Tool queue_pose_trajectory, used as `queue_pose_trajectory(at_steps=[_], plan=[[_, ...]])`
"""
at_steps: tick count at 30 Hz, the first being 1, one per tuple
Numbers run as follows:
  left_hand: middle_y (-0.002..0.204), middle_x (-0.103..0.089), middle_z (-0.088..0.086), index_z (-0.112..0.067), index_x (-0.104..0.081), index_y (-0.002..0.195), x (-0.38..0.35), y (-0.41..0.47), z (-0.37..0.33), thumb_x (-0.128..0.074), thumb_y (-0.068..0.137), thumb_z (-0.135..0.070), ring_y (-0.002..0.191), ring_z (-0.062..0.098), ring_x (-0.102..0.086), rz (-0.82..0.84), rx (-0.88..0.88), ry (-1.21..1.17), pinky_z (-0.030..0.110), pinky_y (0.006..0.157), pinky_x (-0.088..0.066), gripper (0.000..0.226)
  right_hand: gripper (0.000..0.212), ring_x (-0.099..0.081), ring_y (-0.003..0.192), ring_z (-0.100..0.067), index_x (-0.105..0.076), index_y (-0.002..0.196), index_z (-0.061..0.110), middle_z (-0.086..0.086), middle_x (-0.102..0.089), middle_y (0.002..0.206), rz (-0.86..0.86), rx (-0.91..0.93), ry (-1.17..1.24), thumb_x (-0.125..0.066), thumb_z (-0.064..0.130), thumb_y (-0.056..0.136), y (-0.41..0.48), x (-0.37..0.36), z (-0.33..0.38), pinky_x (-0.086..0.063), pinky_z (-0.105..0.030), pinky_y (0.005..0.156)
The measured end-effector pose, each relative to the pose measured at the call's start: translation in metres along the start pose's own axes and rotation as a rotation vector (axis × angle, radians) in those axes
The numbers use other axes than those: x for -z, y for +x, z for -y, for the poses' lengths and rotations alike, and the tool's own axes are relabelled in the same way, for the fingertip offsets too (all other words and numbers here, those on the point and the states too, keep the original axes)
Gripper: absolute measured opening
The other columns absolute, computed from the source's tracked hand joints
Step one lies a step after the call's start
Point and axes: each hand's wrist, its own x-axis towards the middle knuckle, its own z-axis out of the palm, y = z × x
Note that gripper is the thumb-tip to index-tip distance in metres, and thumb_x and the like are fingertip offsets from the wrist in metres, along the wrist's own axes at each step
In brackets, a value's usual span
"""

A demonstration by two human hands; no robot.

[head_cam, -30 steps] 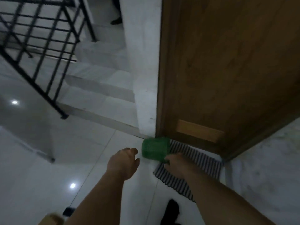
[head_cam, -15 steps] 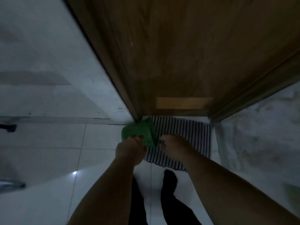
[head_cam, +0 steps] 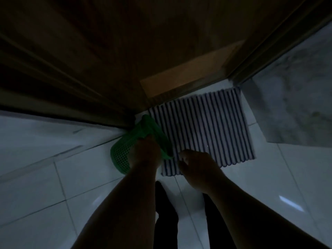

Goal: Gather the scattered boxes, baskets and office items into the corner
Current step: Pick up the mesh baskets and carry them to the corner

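Observation:
A green plastic mesh basket [head_cam: 124, 151] lies tilted on the tiled floor at the foot of the wooden door [head_cam: 125, 51], by the left edge of the striped mat. My left hand [head_cam: 144, 155] grips the basket's rim from above. My right hand [head_cam: 195, 164] hovers just right of the basket over the mat's near edge, fingers loosely curled and holding nothing. The scene is dim.
A blue-and-white striped mat [head_cam: 206, 130] lies in front of the door. A marble wall [head_cam: 296, 105] stands to the right. Glossy white floor tiles [head_cam: 53, 186] spread left and near. My dark-clad legs [head_cam: 167, 221] stand below the hands.
The right hand has let go of the basket and the left hand has taken hold of it. The view has tilted down and closer to the door's foot.

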Motion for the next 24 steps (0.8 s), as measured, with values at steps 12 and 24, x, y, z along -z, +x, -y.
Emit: queue_pose_trajectory(at_steps=[12,24], plan=[[0.116,-0.06,0.015,-0.008,-0.055,0.123,-0.051,0.076,0.001,-0.042,0.101,-0.029,0.103,0.031,-0.058,-0.015,-0.088,0.157,0.04,0.076,-0.046,0.033,0.028,-0.065,0.104,-0.017,-0.061,0.119,0.032,0.002,-0.068,0.117,-0.043,-0.082,0.111,-0.05,0.037,0.094,0.038,-0.036,-0.017,-0.055,-0.037,0.087],[0.108,-0.063,0.014,-0.023,-0.036,0.129,0.074,-0.078,0.024,-0.054,0.088,-0.013,0.095,0.036,-0.06,-0.134,-0.182,-0.442,0.039,0.076,-0.05,0.046,0.06,-0.028,0.136,-0.036,-0.025,0.147,0.034,-0.001,-0.014,0.158,-0.17,-0.054,-0.46,-0.051,0.041,0.093,-0.049,0.1,0.011,-0.044,-0.054,0.1]])
